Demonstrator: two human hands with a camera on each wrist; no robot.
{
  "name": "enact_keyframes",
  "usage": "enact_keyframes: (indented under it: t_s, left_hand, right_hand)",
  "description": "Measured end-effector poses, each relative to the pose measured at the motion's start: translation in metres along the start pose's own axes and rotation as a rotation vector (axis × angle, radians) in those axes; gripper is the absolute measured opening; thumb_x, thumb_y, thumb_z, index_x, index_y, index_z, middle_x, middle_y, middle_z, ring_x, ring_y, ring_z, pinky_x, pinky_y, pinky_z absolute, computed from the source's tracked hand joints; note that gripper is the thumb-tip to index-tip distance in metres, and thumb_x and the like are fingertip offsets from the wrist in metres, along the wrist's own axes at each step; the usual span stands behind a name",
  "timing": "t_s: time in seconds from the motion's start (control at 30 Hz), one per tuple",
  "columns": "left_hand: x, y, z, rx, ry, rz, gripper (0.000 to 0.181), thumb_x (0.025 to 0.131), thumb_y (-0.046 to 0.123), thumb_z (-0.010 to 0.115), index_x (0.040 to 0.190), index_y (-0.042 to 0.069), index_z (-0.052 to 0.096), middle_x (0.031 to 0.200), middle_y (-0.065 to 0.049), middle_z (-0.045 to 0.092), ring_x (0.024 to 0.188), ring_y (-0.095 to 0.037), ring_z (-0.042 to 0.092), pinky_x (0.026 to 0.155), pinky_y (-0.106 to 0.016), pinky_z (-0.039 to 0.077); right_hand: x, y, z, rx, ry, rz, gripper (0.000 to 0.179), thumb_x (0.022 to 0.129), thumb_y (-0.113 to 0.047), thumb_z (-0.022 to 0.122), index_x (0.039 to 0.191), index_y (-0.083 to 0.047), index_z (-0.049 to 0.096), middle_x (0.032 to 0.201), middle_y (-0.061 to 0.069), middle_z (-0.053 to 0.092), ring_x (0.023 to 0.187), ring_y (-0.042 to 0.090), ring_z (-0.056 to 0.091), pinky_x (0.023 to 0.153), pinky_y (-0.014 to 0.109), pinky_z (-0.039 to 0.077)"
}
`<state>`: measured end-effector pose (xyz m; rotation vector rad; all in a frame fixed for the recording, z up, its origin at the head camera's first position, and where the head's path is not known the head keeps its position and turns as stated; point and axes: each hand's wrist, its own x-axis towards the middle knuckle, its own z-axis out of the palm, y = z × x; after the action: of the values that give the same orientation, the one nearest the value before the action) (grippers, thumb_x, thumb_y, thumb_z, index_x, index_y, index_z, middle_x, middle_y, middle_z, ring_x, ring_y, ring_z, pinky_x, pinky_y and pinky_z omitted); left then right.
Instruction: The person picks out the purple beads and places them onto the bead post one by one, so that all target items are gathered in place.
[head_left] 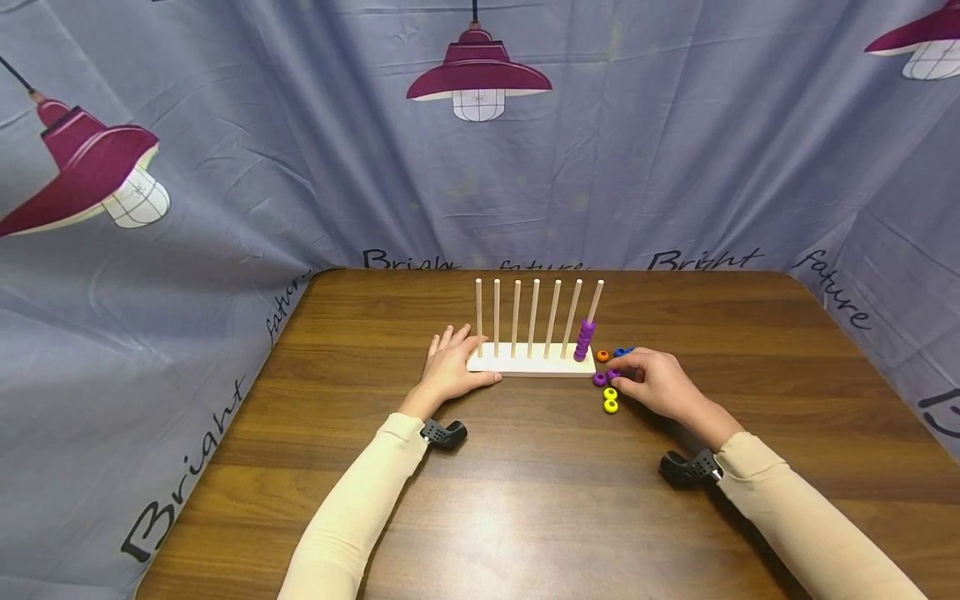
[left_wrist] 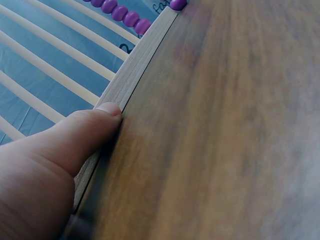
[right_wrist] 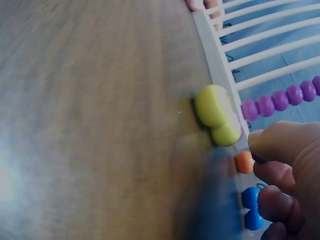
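Observation:
A pale wooden peg stand (head_left: 525, 367) with several upright rods stands on the table. Purple beads (head_left: 584, 341) are stacked on its rightmost rod. My left hand (head_left: 450, 371) grips the stand's left end, thumb (left_wrist: 95, 120) along the front edge and index finger behind. At the stand's right end, my right hand (head_left: 660, 383) has thumb and index finger around a purple bead (head_left: 613, 375), mostly hidden by the thumb in the right wrist view. Another purple bead (head_left: 599, 379) lies just left of it on the table.
Two yellow beads (head_left: 611, 400) lie nearest me, close to the right thumb. An orange bead (head_left: 602, 356) and blue beads (head_left: 621, 353) sit behind, beside the right fingers. A printed curtain (head_left: 480, 192) hangs around the wooden table (head_left: 495, 500).

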<state>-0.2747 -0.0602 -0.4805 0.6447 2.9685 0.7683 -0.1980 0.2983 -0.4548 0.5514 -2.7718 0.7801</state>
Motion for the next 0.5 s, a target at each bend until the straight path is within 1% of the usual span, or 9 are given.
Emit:
enact_keyframes:
  t_s: [0.27, 0.37, 0.5]
  left_hand:
    - [-0.001, -0.001, 0.0, -0.004, -0.002, 0.002, 0.075, 0.081, 0.058, 0.076, 0.144, 0.023, 0.057, 0.164, -0.016, 0.038, 0.156, -0.045, 0.02, 0.128, -0.062, 0.01]
    - [-0.001, -0.001, 0.0, -0.003, -0.002, 0.0, 0.075, 0.081, 0.058, 0.076, 0.145, 0.023, 0.057, 0.164, -0.016, 0.038, 0.157, -0.044, 0.02, 0.128, -0.061, 0.01]
    - [-0.001, 0.0, -0.001, -0.006, -0.002, 0.0, 0.076, 0.081, 0.058, 0.076, 0.145, 0.023, 0.057, 0.164, -0.015, 0.037, 0.157, -0.044, 0.019, 0.128, -0.061, 0.01]
  right_hand:
    - [0.007, -0.009, -0.009, -0.021, 0.035, -0.051, 0.018, 0.083, -0.005, 0.08, 0.101, -0.005, 0.079, 0.083, 0.001, 0.07, 0.062, 0.0, 0.045, 0.056, 0.023, 0.039]
    - [0.011, -0.012, -0.014, -0.029, 0.039, -0.052, 0.019, 0.083, -0.006, 0.08, 0.102, -0.005, 0.079, 0.085, 0.002, 0.071, 0.063, 0.003, 0.045, 0.057, 0.023, 0.038]
    - [0.017, -0.017, -0.022, -0.04, 0.054, -0.057, 0.019, 0.083, -0.007, 0.081, 0.102, -0.004, 0.079, 0.087, 0.004, 0.072, 0.064, 0.004, 0.046, 0.057, 0.023, 0.04]
